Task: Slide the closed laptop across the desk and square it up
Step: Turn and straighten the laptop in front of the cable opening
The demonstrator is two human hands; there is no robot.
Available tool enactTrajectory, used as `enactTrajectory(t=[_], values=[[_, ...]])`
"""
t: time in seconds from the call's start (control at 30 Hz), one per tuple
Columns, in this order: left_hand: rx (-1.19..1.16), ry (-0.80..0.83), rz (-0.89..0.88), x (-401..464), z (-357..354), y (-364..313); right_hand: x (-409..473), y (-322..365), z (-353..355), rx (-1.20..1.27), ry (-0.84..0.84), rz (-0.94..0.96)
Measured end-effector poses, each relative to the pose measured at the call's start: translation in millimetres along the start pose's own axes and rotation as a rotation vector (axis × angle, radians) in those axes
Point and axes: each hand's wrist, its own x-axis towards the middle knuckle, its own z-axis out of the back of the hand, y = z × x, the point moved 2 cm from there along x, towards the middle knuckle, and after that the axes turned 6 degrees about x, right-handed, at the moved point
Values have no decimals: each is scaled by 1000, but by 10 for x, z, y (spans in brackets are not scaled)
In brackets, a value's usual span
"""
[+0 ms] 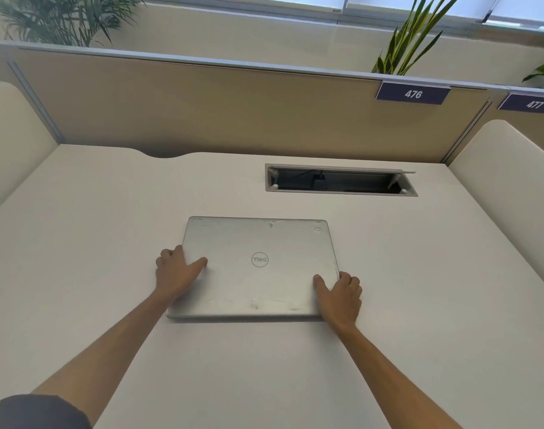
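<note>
Two bare forearms reach forward over the desk [79,243]. Left hand [176,274] clasps the left edge of the laptop [258,283], thumb on the lid, fingers curled over the side. Right hand [340,294] clasps the right edge near the front corner, same grip, sitting nearer the person than the left. One laptop, closed, mid-desk, long axis left-right, looks roughly parallel to the front edge. Beyond it, apart: one open cable hatch [340,181]. Two number plates on the partition.
</note>
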Motion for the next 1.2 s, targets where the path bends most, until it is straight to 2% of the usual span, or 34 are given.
enactTrajectory(t=[0.2, 0.43, 0.63, 0.87, 1.2], values=[[122, -26, -104, -264, -40, 306, -99, -237, 99, 118, 63, 217], [19, -30, -217, -578, 6, 553, -165, -423, 216, 60, 179, 393], [-22, -39, -316, -708, -53, 726, -167, -471, 260, 90, 189, 438], [-14, -126, -315, -687, -94, 751, -191, -425, 305, 197, 176, 391], [26, -130, -288, -677, -103, 732, -220, -413, 292, 182, 176, 373]])
